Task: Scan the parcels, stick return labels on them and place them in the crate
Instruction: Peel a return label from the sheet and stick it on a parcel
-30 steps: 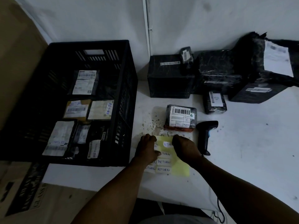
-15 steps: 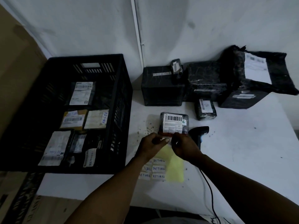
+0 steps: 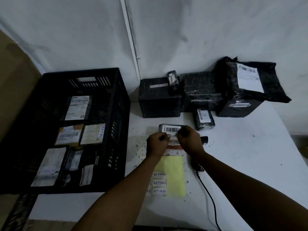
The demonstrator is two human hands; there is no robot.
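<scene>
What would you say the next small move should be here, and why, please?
Probably press the return label flat onto the small parcel. Both the left hand and right hand pinch it just over the parcel's face, below the barcode, so it seems not yet stuck down.

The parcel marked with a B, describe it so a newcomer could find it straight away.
Start at the row of big black boxes against the wall. Just in front of them on the white table lies a small black parcel. Only its white label carries a handwritten B.

Bare table (image 3: 241, 155) lies open to the right; the black crate (image 3: 121, 130) walls the left, stacked black parcels (image 3: 201, 92) block the back.
</scene>
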